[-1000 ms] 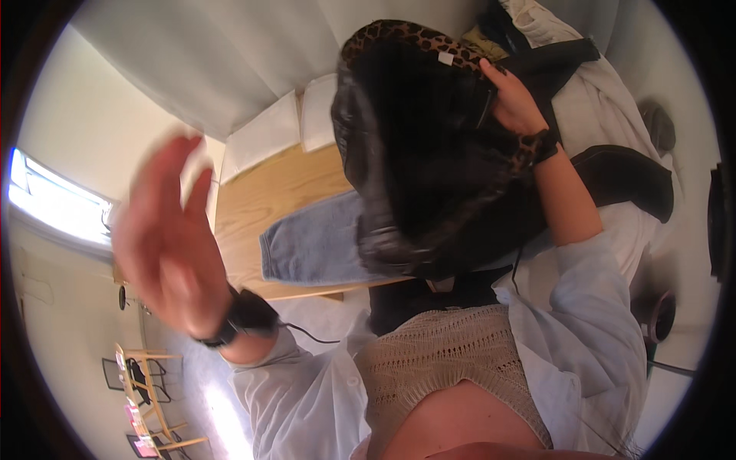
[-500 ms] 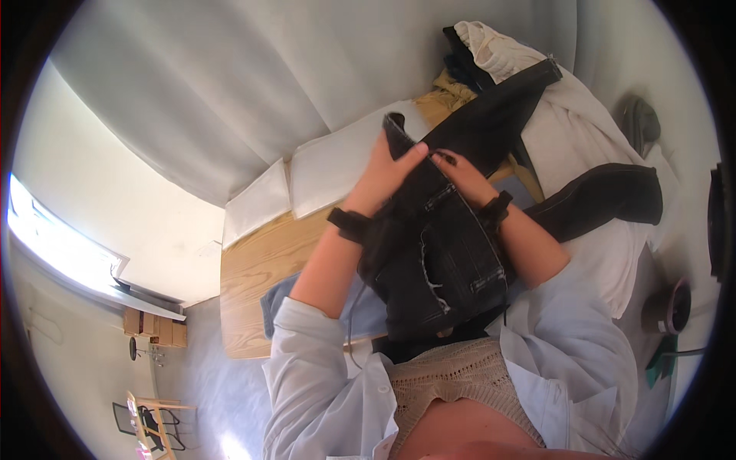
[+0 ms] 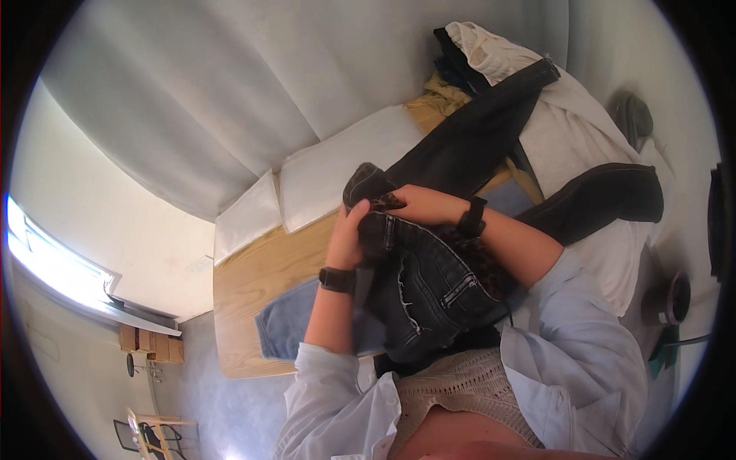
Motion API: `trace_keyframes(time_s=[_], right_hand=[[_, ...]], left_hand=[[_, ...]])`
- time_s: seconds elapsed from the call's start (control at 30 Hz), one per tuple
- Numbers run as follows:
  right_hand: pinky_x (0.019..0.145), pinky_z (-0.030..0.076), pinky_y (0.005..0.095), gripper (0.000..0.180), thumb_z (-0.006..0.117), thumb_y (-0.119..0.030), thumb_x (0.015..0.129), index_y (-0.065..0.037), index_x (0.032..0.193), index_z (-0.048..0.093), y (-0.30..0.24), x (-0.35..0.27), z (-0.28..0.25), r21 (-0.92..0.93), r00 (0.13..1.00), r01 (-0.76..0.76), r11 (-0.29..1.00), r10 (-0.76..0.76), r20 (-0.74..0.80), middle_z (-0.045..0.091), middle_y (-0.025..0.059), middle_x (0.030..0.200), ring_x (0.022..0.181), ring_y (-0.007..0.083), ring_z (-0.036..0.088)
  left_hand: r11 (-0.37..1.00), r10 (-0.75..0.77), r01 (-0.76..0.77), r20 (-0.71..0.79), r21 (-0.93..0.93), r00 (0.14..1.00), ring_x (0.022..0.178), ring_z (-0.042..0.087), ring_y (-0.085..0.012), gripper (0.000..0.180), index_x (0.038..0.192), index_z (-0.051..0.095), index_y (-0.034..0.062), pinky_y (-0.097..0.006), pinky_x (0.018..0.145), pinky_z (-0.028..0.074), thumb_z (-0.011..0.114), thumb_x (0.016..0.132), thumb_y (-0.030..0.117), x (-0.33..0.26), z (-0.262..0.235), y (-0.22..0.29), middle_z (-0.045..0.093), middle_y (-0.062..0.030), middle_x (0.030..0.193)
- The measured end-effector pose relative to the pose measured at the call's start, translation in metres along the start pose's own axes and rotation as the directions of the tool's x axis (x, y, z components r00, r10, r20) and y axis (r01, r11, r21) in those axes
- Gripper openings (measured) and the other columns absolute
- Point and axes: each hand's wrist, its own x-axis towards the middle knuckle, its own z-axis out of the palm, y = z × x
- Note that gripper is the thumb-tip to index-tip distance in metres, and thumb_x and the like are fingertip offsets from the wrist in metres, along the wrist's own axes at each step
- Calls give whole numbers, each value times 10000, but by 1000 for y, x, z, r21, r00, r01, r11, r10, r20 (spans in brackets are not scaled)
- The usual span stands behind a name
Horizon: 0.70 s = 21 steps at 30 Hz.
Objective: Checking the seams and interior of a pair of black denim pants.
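My left fingers (image 3: 353, 220) and right fingers (image 3: 409, 197) pinch the jeans (image 3: 431, 285), which I judge soft, heavyish, hardly slippery, best gripped by the waistband (image 3: 434, 240) just beside them.

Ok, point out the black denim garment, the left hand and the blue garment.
Black denim garment (image 3: 431, 287), head view: denim beside frayed edge.
Left hand (image 3: 349, 236), head view: below the thumb.
Blue garment (image 3: 287, 320), head view: left end.
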Motion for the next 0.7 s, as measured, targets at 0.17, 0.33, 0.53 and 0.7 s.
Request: trace_keyframes(time_s=[0.17, 0.33, 0.53, 0.7], right_hand=[[850, 446, 266, 353, 595, -286, 905, -10, 1124, 611, 15, -2, 5, 332, 991, -112, 936, 129, -31, 652, 62, 1036, 942, 116, 576], [877, 434, 252, 328, 584, -243, 916, 0, 1136, 595, 33, -6, 6, 633, 995, 6, 774, 60, -83, 632, 39, 1080, 966, 98, 563], [907, 441, 274, 278, 537, -183, 938, -3, 1146, 576, 34, -7, -1, 759, 941, 237, 606, 50, -334, 632, 66, 1096, 994, 138, 590], [856, 499, 327, 249, 507, -165, 949, -5, 1135, 551, 30, -8, -15, 858, 885, 315, 407, 200, -420, 621, 86, 1084, 970, 183, 606]], left_hand=[[998, 61, -60, 90, -8, 994, 1137, 500, -218, 569, 1344, 388, 17, -334, 974, 395, 565, 819, 147, -2, -18, -11, 527, -103, 1246], [985, 170, -164, -107, 60, 980, 1103, 515, -197, 444, 1273, 470, -18, -298, 953, 395, 506, 842, 82, -1, -12, -9, 555, -103, 1202], [967, 251, -209, -421, 144, 872, 931, 594, -169, 351, 1216, 507, 10, -294, 798, 487, 535, 936, 220, 4, -26, -4, 601, -80, 1099], [964, 182, -223, -252, -144, 950, 974, 602, -189, 302, 1190, 527, 4, -311, 825, 505, 486, 947, 180, -1, -51, 10, 605, -75, 1124]])
